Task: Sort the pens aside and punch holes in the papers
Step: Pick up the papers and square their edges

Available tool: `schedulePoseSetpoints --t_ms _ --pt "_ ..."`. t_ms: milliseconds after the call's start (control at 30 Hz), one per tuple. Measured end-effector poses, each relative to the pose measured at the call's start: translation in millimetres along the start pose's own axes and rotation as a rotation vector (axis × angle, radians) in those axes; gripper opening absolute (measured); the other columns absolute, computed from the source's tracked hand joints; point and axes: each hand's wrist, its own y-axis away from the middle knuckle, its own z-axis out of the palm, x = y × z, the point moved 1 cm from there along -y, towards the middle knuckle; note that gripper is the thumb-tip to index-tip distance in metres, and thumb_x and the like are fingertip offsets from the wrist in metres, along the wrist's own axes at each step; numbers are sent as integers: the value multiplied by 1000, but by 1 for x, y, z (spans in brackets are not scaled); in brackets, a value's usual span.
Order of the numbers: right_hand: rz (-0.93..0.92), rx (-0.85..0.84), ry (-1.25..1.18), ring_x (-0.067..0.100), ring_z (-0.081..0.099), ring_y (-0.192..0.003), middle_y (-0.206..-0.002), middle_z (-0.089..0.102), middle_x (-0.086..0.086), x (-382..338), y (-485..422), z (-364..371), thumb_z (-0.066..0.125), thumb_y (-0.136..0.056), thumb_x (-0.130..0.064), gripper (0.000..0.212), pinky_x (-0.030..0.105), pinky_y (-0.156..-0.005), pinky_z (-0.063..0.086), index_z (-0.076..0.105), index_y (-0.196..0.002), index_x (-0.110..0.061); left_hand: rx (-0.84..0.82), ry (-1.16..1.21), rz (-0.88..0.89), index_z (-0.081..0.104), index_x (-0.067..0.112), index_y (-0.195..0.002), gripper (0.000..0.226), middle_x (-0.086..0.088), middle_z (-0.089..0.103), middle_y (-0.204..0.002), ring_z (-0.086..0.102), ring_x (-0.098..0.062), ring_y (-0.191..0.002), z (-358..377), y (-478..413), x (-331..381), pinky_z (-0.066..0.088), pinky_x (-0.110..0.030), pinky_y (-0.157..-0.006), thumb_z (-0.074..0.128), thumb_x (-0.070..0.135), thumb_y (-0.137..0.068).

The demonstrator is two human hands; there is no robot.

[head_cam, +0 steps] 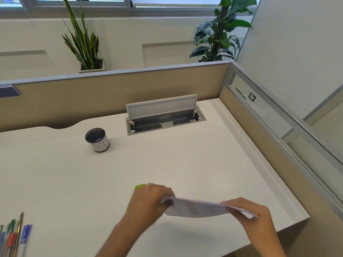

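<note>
- Near the front right corner of the desk [185, 164], both hands are clamped on a thin stack of papers [200, 209], held up just off the surface and tilted, printed side showing.
- Left hand [152, 199] pinches the stack's left end, right hand [248, 214] grips the right end. Frame's kinda blurry, so can't make out individual fingers.
- Something lime green [140, 186] pokes out from behind the left hand. Could be a clip or part of a tool, honestly can't tell.
- Pens [13, 236] are bunched together at the front left edge of the desk, well apart from the papers, so I'd say the sorting bit looks done.
- The mesh pen cup [97, 139] further back looks empty.
- No hole punch clearly in sight and I can't see any holes in the sheets, so the punching part looks like it's all still to do.
</note>
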Motion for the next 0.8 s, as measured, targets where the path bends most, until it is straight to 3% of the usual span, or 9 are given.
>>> schedulePoseSetpoints --t_ms 67,133,200,267,400,533,633,700,800 --pt "93 74 -73 -3 72 -65 -69 80 -16 16 -1 -1 85 -80 2 44 4 -62 51 85 -70 -41 -41 176 -111 77 44 -102 14 22 80 -94 73 -4 -88 -4 1 -23 57 -32 -76 73 42 -88" --pt "214 116 -146 13 67 -64 -64 78 -9 31 -3 -1 85 -80 9 40 17 -62 53 84 -67 -29 -25 577 -186 82 34 -86 5 13 81 -83 74 -6 -77 -4 1 -36 60 -37 -72 83 35 -81" --pt "289 179 -203 22 69 -67 -68 80 -5 38 -6 0 91 -76 4 30 30 -65 55 85 -72 -26 66 891 -271 84 21 -83 19 -1 83 -82 77 -17 -77 -1 -1 -40 59 -38 -71 90 36 -73" --pt "296 232 -258 19 78 -71 -78 84 -1 41 -9 4 95 -73 -4 27 31 -66 60 86 -81 -28 144 1023 -298 84 15 -87 29 -7 83 -84 80 -21 -80 7 -5 -43 60 -32 -71 94 36 -70" --pt "373 245 -327 13 81 -78 -87 86 2 57 -11 25 94 -75 -1 27 24 -67 64 88 -87 -25 193 1082 -352 82 13 -85 22 -6 81 -80 74 -12 -74 38 -13 -42 56 -20 -66 94 25 -71" --pt "537 234 -329 21 77 -87 -95 84 7 94 2 56 91 -78 3 26 24 -69 60 82 -90 -18 48 1056 -472 79 8 -77 17 2 74 -69 65 -6 -66 85 -5 -38 50 -25 -68 93 -1 -74" --pt "583 268 -324 21 80 -85 -87 85 4 102 8 59 94 -78 -9 19 21 -62 61 83 -89 -20 61 1023 -482 73 6 -72 20 8 66 -64 56 -10 -63 95 -1 -39 47 -33 -67 90 17 -71" --pt "532 272 -330 12 81 -78 -87 86 -1 96 8 54 94 -79 -14 15 17 -56 60 88 -86 -25 139 994 -442 76 12 -73 20 9 72 -65 61 -6 -62 90 -3 -41 49 -24 -63 88 28 -70" --pt "435 238 -339 16 81 -88 -94 86 1 88 10 50 89 -83 -9 20 17 -67 62 88 -94 -25 181 930 -386 83 24 -78 9 5 82 -80 74 -8 -73 88 -2 -42 52 -17 -67 85 32 -76"
